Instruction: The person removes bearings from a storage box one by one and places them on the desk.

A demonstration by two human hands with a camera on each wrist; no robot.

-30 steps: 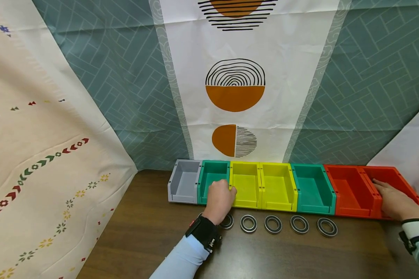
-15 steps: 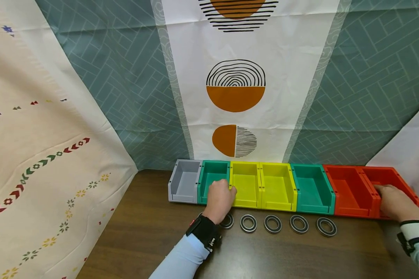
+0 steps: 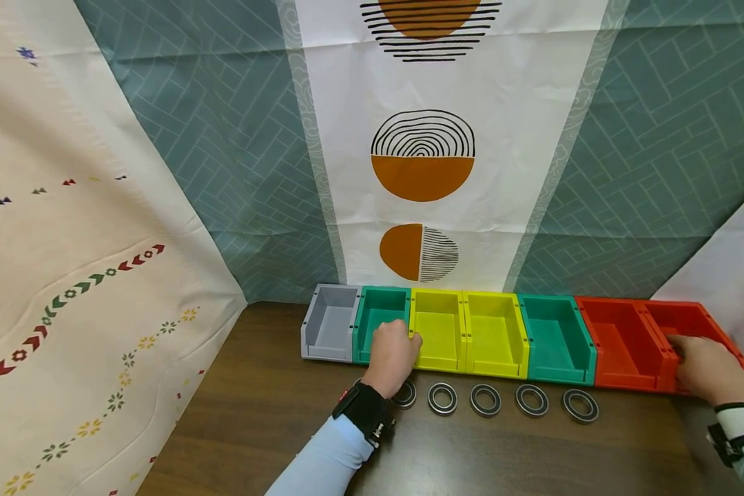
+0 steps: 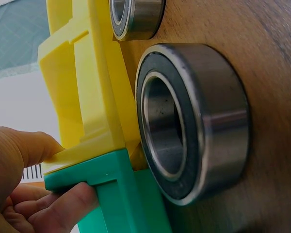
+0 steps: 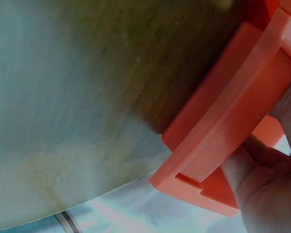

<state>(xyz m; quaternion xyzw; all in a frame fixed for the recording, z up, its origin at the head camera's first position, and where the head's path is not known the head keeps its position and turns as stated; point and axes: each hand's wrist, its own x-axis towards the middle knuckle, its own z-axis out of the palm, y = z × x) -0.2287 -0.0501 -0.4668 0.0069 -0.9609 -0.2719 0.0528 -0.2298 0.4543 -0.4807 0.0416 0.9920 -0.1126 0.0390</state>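
Observation:
My left hand (image 3: 392,355) pinches the adjoining walls between the left green bin (image 3: 361,324) and a yellow bin (image 3: 437,324). The left wrist view shows the thumb on the yellow side and bent fingers (image 4: 70,206) on the green side. My right hand (image 3: 707,365) reaches into the rightmost red bin (image 3: 688,317), close to its left wall. In the right wrist view, bent fingers (image 5: 237,170) lie behind the red bin's edge; their tips are hidden, as is anything between them. Several ball bearings (image 3: 486,400) lie in a row before the bins, one large in the left wrist view.
The joined row also has a grey bin (image 3: 333,320) at the left end, a second yellow bin (image 3: 496,324), another green bin (image 3: 554,331) and another red bin (image 3: 623,344). Behind the wooden table (image 3: 471,461) hangs a patterned cloth (image 3: 254,172). My left wrist partly covers bearings.
My right hand has drawn back a little inside the rightmost red bin, and its fingers look more bent. The left hand keeps its hold; the head view has shifted slightly.

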